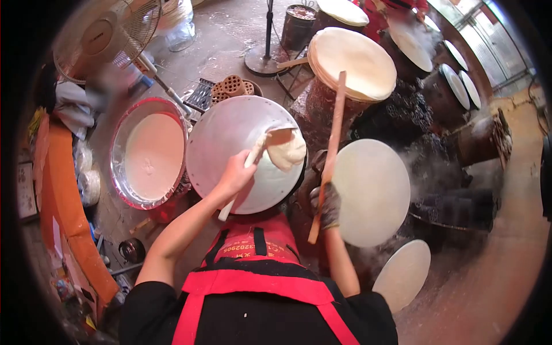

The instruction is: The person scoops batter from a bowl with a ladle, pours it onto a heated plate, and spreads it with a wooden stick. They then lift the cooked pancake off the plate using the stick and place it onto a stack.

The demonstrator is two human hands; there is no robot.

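Note:
My left hand (234, 176) grips the handle of a wooden spreader (270, 142) that rests on a blob of pale batter (287, 153) on a round metal griddle (227, 138) in front of me. My right hand (326, 202), in a dark glove, holds a long wooden stick (332, 135) upright beside a second round griddle covered by a thin white pancake (374, 192). A large metal basin of batter (150, 152) sits to the left of the first griddle.
A stack of finished thin pancakes (352, 62) lies behind the stick. More round griddles (402, 275) run along the right, with steam. A fan (112, 34), honeycomb coal briquettes (233, 86), a bucket (298, 26) and an orange counter (63, 195) stand on the left.

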